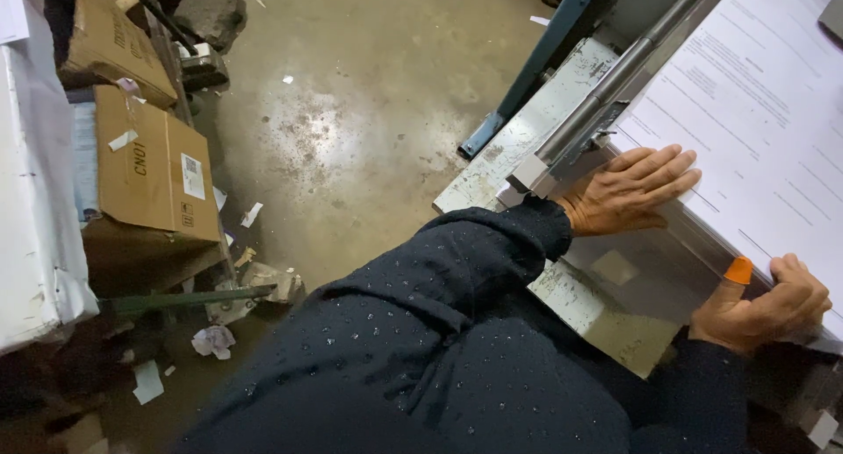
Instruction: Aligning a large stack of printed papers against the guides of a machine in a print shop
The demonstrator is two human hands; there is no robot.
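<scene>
I see my left hand [634, 189] lying flat, fingers stretched out, its grip released, palm pressing the near edge of the stack of large white printed paper sheets [755, 111] on the grey metal worktop [615, 270] of the machine. My right hand [764, 306], thumb capped with an orange rubber fingertip [738, 270], is curled around the stack's lower edge, its grip grasping the sheets there. The stack sits against the grey steel guide bar [606, 90]. I judge the paper heavy as a pile, yet each sheet limp, slippery and easy to crease; the edges are the place to hold. Brown cardboard boxes [149, 164] stand beside the scrap-littered concrete floor [351, 129].
</scene>
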